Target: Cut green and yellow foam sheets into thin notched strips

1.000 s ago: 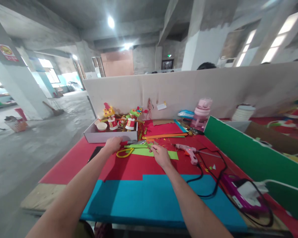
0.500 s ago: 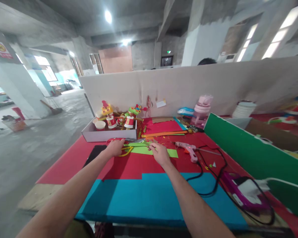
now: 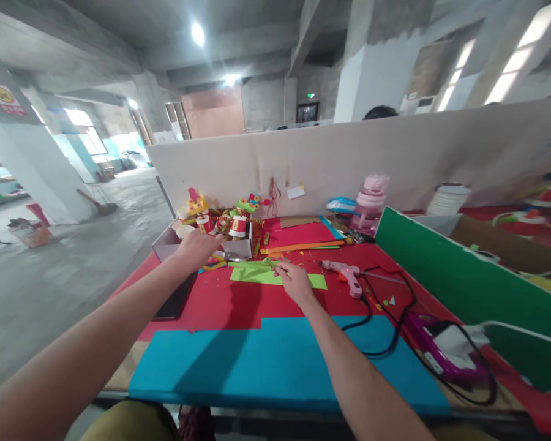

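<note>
Concrete hall behind, pale partition (image 3: pixel 321 153) closing off the far side of the table, red covering (image 3: pixel 229 300) on top with a blue sheet (image 3: pixel 303 355) nearest the body. Head view, only one: right hand (image 3: pixel 296 283) has thumb and fingers pinched on the end of a narrow green strip (image 3: pixel 254 264), which runs leftward from the fingertips; end grip probably leaves the rest exposed. Lime paper (image 3: pixel 318 282) lies flat just under that hand, likely there to be within reach. Left hand (image 3: pixel 201 248) is palm down, up by the front wall of the white box (image 3: pixel 239 248); its fingers hide whatever is under them, so can't tell if it's gripping. Yellow-handled tool (image 3: pixel 219 265) sits just beside it, on the side toward the right hand. Beyond the left hand, cup figures (image 3: pixel 239 226) stand in the box, whose walls presumably keep them together. Pink glue gun (image 3: pixel 342 269) lies right of the right hand, handle toward the body, probably for easy pickup. Dark flat slab (image 3: pixel 177 300) is partly under the left forearm.
</note>
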A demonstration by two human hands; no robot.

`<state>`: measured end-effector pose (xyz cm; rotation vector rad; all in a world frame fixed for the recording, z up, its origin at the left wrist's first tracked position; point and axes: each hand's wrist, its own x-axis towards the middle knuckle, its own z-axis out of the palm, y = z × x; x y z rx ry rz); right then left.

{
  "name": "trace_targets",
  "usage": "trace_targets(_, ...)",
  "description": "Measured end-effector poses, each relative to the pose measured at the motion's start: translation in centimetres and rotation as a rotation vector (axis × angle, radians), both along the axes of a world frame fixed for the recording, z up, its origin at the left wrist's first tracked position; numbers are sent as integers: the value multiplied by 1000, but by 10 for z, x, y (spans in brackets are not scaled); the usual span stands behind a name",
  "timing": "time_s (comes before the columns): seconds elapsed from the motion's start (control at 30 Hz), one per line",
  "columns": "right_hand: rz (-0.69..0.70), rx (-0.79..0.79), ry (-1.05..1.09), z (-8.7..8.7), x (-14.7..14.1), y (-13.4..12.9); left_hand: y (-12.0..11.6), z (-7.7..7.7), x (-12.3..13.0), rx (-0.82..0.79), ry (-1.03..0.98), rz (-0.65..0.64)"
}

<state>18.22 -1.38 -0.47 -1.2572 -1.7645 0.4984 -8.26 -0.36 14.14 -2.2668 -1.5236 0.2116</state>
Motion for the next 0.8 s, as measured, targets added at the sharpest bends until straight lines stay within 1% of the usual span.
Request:
trace_targets(0.07,15,-29,71,1,0,0,-14,11,-15,57,-16,39)
trace_targets(0.13,53,-88,201,3,-2,-1,-32,11,-32,110,-132,125)
trace_targets(0.17,86,-125,289,4,-3,-2,-41,7,-39,132,-243,164)
trace_targets(0.2,131,-170,391,5,-5,-3,-49,0,-44,113,-384,193)
trace_targets(0.23,190,-224,503,6,-6,-4,-58,-10,-46,84,-581,201)
trace_targets(0.27,256,-285,622,7,-8,-5,-65,-22,-45,34,-835,180)
trace_targets(0.3,325,-353,732,8,-9,-6,-73,-36,-40,-78,-1109,124)
trace_targets(0.33,388,-421,822,9,-10,-7,-80,-49,-32,-231,-1358,82)
trace_targets(0.37,438,-481,891,9,-10,-7,-87,-63,-22,-373,-1558,52)
trace_targets(0.4,473,-524,940,10,-10,-8,-95,-74,-10,-510,-1709,27)
trace_targets(0.43,494,-548,970,10,-9,-8,-103,-84,2,-636,-1807,10)
trace_targets(0.47,507,-561,985,10,-8,-9,-112,-91,13,-752,-1865,-14)
trace_targets(0.53,519,-576,998,10,-6,-9,-128,-99,32,-932,-1922,-101)
trace_targets(0.6,520,-597,991,9,-5,-8,-139,-100,42,-1030,-1945,-124)
trace_targets(0.67,522,-612,973,9,-4,-8,-145,-100,44,-1137,-1942,-191)
trace_targets(0.73,532,-623,945,8,-4,-8,-144,-101,43,-1235,-1939,-271)
trace_targets(0.8,541,-631,919,8,-5,-9,-141,-104,41,-1288,-1935,-306)
